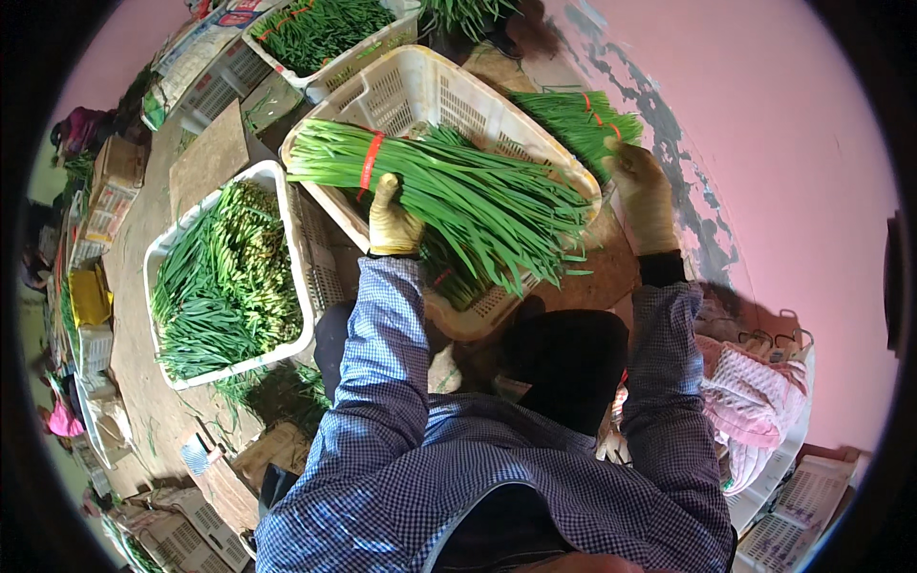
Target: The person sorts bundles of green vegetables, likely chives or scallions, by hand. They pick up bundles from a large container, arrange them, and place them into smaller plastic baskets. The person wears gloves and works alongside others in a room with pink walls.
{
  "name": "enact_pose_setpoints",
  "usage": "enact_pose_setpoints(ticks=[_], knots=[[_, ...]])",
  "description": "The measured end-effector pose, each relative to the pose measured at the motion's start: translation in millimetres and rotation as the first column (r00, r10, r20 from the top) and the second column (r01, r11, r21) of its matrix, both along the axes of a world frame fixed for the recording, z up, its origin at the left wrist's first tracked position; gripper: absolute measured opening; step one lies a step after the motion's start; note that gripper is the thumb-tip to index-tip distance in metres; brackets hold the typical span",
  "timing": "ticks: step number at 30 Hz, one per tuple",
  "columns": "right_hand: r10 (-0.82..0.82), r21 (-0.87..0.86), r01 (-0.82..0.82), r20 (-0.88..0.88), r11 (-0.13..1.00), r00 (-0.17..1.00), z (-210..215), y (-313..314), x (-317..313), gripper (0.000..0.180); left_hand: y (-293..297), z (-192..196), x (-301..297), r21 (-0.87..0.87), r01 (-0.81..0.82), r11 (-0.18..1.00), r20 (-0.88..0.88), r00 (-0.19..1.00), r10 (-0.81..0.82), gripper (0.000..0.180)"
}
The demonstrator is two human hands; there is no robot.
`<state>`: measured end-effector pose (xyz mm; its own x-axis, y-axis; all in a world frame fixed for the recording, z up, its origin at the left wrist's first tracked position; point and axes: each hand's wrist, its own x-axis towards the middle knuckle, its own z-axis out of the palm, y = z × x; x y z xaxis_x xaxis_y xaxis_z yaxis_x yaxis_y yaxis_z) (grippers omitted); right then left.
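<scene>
My left hand (pixel 394 222), in a yellowish glove, grips a big bundle of green garlic chives (pixel 478 196) near its pale stem end, thumb up, just below a red band (pixel 371 160). The bundle lies slantwise over a white plastic basket (pixel 406 76), its leaf tips reaching the right rim. My right hand (pixel 642 181), gloved alike, is raised at the basket's right corner with its fingers curled together. Beside those fingertips lies another bundle of chives (pixel 578 119) with red bands; what the fingers hold is too small to tell. More chives show inside the basket under the held bundle.
A white crate (pixel 296 334) of loose chives stands at the left, another chive-filled crate (pixel 320 81) at the far left. The pink wall (pixel 764 143) rises on the right. Pink cloth (pixel 755 392) lies by my right elbow. Several people and boxes are along the left edge.
</scene>
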<state>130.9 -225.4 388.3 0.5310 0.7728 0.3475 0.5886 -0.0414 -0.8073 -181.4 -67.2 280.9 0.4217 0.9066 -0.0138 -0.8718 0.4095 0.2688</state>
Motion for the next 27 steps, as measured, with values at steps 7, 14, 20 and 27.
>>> enact_pose_setpoints(ticks=[7, 14, 20, 27], knots=[[0.303, -0.093, -0.293, 0.117, 0.951, 0.946, -16, 19, -51, 0.018, 3, -2, -15, 0.030, 0.021, 0.999, 0.047, 0.999, -0.022, 0.055], [0.213, -0.309, -0.144, 0.202, 0.940, 0.956, -32, 32, -76, 0.027, -19, 46, -1, 0.124, -0.162, 0.979, 0.037, 0.987, 0.158, 0.089], [0.216, -0.330, -0.155, 0.158, 0.931, 0.964, -35, 42, -82, 0.018, -6, 2, -12, 0.044, 0.037, 0.998, 0.038, 0.999, -0.039, 0.056], [0.026, -0.007, -0.043, -0.700, 0.999, 0.714, -45, 38, -59, 0.016, -8, -8, -7, 0.015, 0.015, 1.000, -0.001, 1.000, -0.015, 0.055]])
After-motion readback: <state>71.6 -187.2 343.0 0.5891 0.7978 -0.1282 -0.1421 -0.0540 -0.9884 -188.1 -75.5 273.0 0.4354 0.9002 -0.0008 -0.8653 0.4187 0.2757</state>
